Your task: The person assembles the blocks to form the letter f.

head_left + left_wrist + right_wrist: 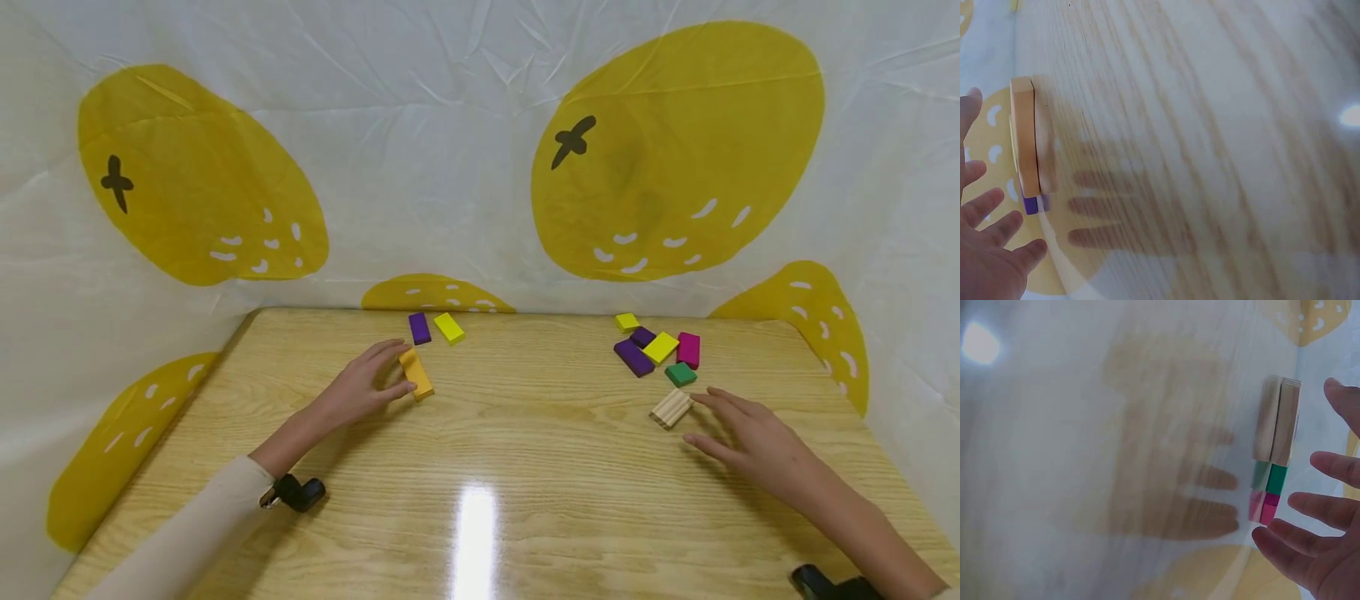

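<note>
On the left of the table, an orange block (pixel 417 375) lies between the thumb and fingers of my left hand (pixel 360 392). That hand's fingers (pixel 985 206) are spread and fairly straight in the left wrist view, beside the orange block (pixel 1025 137). To the right, my right hand (pixel 757 442) hovers by a plain ridged wooden block (pixel 671 409), its fingertips near the block's right side. The right wrist view shows spread, extended fingers (pixel 1325 512) and nothing gripped; the wooden block (pixel 1285 422) stands out in front of them. A green block (pixel 681 374) sits just behind the wooden one.
Behind the orange block lie a purple block (pixel 420 328) and a yellow block (pixel 449 328). At the back right, a magenta block (pixel 688 350) sits among several purple and yellow blocks (pixel 661 348). White cloth (pixel 420 192) with yellow shapes borders the wooden table (pixel 525 467).
</note>
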